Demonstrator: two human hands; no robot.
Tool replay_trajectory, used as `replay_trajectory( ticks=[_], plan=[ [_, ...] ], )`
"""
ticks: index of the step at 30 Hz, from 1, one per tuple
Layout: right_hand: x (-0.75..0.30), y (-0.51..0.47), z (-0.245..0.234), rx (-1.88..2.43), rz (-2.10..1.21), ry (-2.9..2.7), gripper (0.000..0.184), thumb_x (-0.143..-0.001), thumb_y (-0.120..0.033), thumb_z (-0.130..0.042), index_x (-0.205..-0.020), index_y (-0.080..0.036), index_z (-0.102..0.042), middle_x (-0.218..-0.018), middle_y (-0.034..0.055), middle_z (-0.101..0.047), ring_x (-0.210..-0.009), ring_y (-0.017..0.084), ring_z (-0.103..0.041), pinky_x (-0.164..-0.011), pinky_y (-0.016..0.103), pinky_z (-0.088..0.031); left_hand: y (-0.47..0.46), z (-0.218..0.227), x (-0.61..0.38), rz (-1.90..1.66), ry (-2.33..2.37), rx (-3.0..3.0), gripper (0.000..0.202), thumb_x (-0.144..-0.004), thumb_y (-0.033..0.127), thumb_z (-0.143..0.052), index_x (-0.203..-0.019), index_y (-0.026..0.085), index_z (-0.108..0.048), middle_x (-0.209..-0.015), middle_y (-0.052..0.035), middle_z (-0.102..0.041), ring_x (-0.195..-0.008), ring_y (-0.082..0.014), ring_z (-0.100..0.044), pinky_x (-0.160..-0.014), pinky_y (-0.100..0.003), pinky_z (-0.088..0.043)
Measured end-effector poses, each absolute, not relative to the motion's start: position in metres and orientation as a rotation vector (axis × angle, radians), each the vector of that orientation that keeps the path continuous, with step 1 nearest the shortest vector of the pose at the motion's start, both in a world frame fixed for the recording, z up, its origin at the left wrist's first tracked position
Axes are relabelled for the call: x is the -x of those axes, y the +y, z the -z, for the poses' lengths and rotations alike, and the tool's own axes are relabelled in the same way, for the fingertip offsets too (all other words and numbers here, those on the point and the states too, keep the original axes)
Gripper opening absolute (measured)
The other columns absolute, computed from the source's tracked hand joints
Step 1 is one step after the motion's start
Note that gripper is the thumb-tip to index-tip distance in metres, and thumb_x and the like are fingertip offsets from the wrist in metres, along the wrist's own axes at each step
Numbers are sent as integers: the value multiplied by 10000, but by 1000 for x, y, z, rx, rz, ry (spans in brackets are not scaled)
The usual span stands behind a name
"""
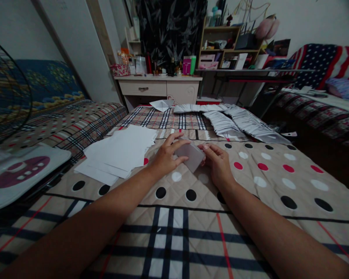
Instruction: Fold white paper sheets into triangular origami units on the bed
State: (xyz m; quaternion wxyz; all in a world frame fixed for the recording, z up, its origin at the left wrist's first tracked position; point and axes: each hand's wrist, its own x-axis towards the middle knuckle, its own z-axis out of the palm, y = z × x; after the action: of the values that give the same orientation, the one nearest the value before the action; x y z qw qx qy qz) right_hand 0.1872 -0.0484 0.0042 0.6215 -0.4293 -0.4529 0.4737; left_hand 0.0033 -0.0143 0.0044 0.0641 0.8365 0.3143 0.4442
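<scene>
A small folded sheet of white paper point(191, 155) lies on the dotted quilt point(267, 174) in front of me. My left hand point(166, 155) rests on its left side, fingers curled over the top edge. My right hand point(216, 162) pinches its right edge with closed fingers. A loose stack of flat white sheets point(118, 153) lies just left of my left hand. Rows of folded white paper pieces point(235, 121) are spread in overlapping lines further back on the bed.
A fan's base point(20, 172) and wire cage point(6, 89) stand at the left. A dresser point(159, 90) with bottles, a cluttered shelf point(223, 46) and a dark table point(250, 73) line the far wall. Another bed point(322, 100) is at right.
</scene>
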Motion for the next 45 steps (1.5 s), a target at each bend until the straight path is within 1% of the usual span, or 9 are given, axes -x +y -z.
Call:
replay_trajectory(
  ticks=[8, 13, 17, 22, 26, 29, 37, 41, 45],
  plan=[
    [-187, -48, -5, 1037, -1048, -1013, 163, -701, -335, -695, -780, -192, -700, -622, -18, -611, -435, 93, -434, -425, 238, -361, -15, -7, -3, -1378, 997, -2549, 380, -713, 146, -755, -1061, 205, -614, -1321, -110, -528, -1263, -258, -498, -1055, -476, -436],
    [-188, -44, -3, 1097, -886, -1029, 161, -702, -311, -683, -807, -189, -685, -669, -5, -632, -458, 104, -455, -415, 239, -359, -14, -14, 3, -1391, 989, -2670, 168, -734, 64, -652, -829, 197, -612, -1012, -49, -698, -1092, -240, -591, -968, -446, -445],
    [-189, -42, -1, 1138, -790, -1109, 252, -695, -333, -724, -893, -183, -679, -778, 23, -672, -545, 126, -514, -462, 245, -396, -15, -16, 6, -1437, 951, -2734, 263, -694, -30, -545, -794, 196, -633, -850, -17, -706, -955, -202, -640, -897, -391, -436],
    [-195, -40, 1, 1193, -661, -1118, 295, -681, -281, -745, -945, -176, -666, -893, 59, -692, -699, 168, -586, -599, 279, -461, -14, -15, 8, -1314, 916, -2813, 281, -684, -27, -498, -814, 181, -635, -851, -33, -701, -901, -193, -633, -843, -354, -446],
    [-197, -37, 2, 1181, -722, -1082, 315, -662, -287, -752, -940, -180, -649, -888, 64, -687, -717, 180, -601, -615, 294, -467, -14, -13, 8, -893, 750, -3051, 437, -731, 2, -518, -1091, 211, -655, -1027, -54, -701, -1003, -219, -608, -890, -387, -435],
    [-201, -34, 4, 1205, -711, -1126, 329, -649, -280, -749, -946, -181, -649, -893, 61, -682, -726, 184, -605, -624, 303, -468, -14, -11, 6, -640, 614, -3114, 459, -782, 29, -516, -1161, 250, -650, -1138, -53, -691, -1061, -231, -599, -888, -397, -449],
    [-215, -35, -2, 1527, 18, -1520, 298, -628, -182, -714, -924, -219, -700, -965, 47, -607, -876, 220, -554, -780, 365, -440, -19, -15, 4, -470, 575, -3186, 393, -820, 54, -529, -1161, 212, -644, -1173, -63, -687, -1054, -213, -584, -888, -380, -480],
    [-214, -35, -2, 1619, -251, -1557, 148, -670, -270, -705, -808, -217, -699, -733, -4, -620, -658, 159, -549, -598, 285, -392, -26, -22, 2, -347, 660, -3261, 342, -839, 77, -524, -1135, 202, -641, -1140, -63, -686, -1029, -214, -567, -852, -356, -480],
    [-214, -31, 3, 1625, -534, -1538, 191, -665, -340, -721, -787, -196, -696, -649, -9, -630, -571, 134, -538, -524, 250, -363, -37, -29, -4, -197, 788, -3293, 244, -823, 111, -556, -1034, 180, -658, -987, -80, -687, -949, -231, -558, -764, -349, -474]
  ],
)
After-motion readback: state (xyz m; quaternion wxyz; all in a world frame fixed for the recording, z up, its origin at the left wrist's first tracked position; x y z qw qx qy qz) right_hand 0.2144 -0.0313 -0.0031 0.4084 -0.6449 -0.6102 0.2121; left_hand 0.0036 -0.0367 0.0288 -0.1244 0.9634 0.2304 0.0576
